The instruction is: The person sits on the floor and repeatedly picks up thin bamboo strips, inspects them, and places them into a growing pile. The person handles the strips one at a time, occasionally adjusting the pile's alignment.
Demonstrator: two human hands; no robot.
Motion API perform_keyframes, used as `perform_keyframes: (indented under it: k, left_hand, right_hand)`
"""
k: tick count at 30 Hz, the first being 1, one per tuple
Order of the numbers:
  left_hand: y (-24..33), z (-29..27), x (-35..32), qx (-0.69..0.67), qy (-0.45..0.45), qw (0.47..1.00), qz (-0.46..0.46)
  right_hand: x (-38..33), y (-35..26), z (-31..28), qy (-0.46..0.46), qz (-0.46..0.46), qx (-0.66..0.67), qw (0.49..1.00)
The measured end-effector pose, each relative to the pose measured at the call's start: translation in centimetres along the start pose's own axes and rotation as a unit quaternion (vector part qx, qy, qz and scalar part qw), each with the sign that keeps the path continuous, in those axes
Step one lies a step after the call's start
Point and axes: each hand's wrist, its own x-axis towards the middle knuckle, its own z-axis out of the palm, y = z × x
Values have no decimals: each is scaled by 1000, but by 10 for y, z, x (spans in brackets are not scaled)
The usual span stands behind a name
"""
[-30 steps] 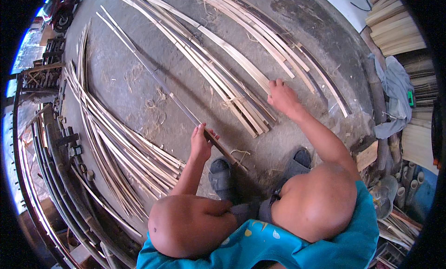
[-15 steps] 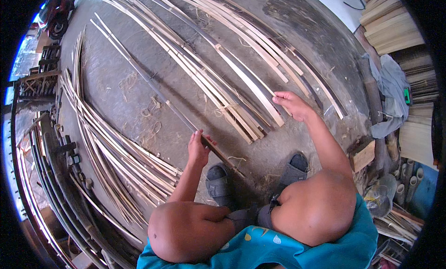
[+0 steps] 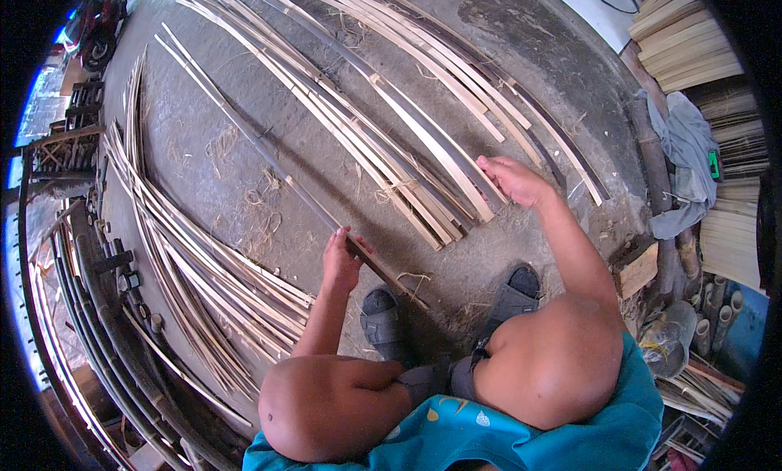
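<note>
Sorting step: left hand (image 3: 340,263) fingers pinching dark bamboo strip (image 3: 277,171), right hand (image 3: 515,180) fingers spread on pale strip pile (image 3: 423,157) (next probably lifting one strip clear).

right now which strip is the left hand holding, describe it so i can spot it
Start at the grey concrete floor between the two heaps of pale bamboo strips. One long dark strip lies alone there, running to the left hand. Unlike its pale, bundled neighbours, it is single and dark.
</note>
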Motion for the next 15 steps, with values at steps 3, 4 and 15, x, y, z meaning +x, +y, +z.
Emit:
perform_keyframes:
  k: [3, 4, 15]
  left_hand:
    - [13, -13, 17, -35, -10, 999, 32]
    - [17, -15, 21, -25, 1, 999, 43]
    - [16, -13, 25, 82, 58, 989, 109]
  right_hand:
    - [7, -3, -17, 64, 9, -57, 996]
    - [8, 1, -20, 139, -28, -186, 972]
    - [7, 24, 68, 142, -94, -501, 849]
